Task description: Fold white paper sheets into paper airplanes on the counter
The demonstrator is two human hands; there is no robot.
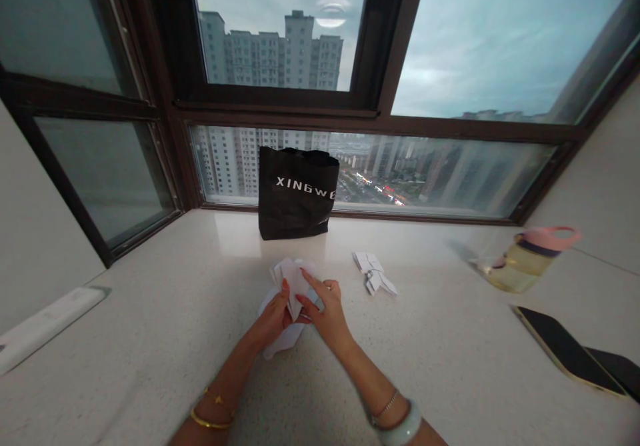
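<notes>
A bundle of folded white paper (291, 286) is held up above the counter, its layers fanned at the top and narrowing toward the bottom. My left hand (274, 316) is closed around its lower left side, thumb pressed on the front. On the right, my right hand (324, 306) touches the bundle's edge with index finger and thumb, these fingers spread apart. Underneath lies more white paper (285, 345), partly covered by both hands. To the right rests a separate folded white paper piece (374, 273), gathered at its middle.
A black bag (299, 196) with white lettering stands by the window. At right are a pink-lidded bottle (525, 263), tilted in view, and a dark phone (565, 346) overlapping another dark flat object (617, 369). A long white object (50, 323) lies along the left side.
</notes>
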